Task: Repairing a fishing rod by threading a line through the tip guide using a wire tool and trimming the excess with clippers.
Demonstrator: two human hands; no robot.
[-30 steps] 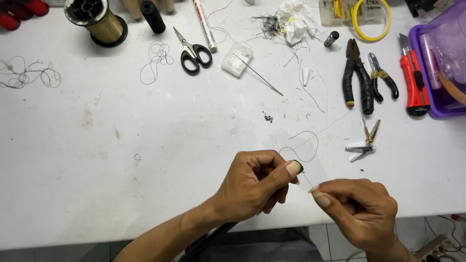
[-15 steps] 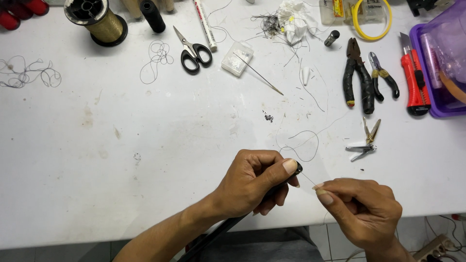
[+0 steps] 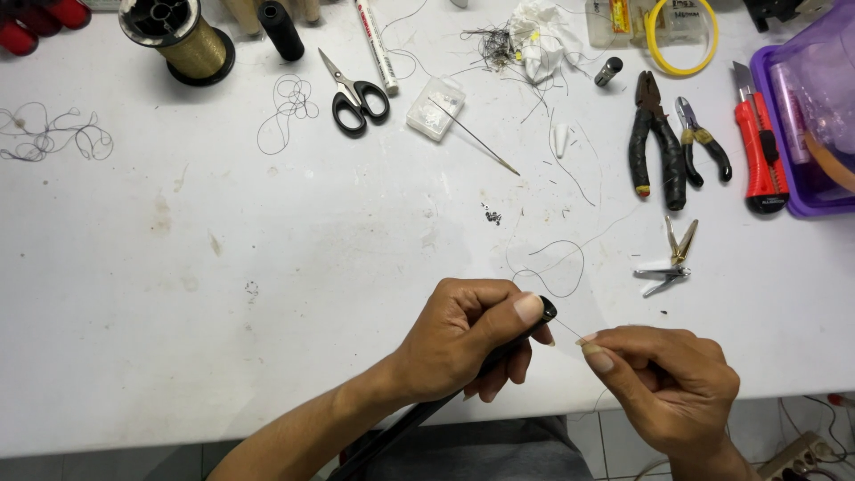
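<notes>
Thin black rod (image 3: pixel 499 352), slanting from lap up over the near table edge, clamped in the left hand (image 3: pixel 463 343), thumb pressed near its tip. Fine thread (image 3: pixel 567 331) running from that tip to the right hand (image 3: pixel 663 387), pinched tight between thumb and forefinger, just beside the left. Beyond, on the white table (image 3: pixel 267 267): loose thread loop (image 3: pixel 548 267), small nail clipper (image 3: pixel 668 263), black-handled pliers (image 3: pixel 655 142), red utility knife (image 3: pixel 757 147), scissors (image 3: pixel 354 93), gold thread spool (image 3: pixel 178 40).
</notes>
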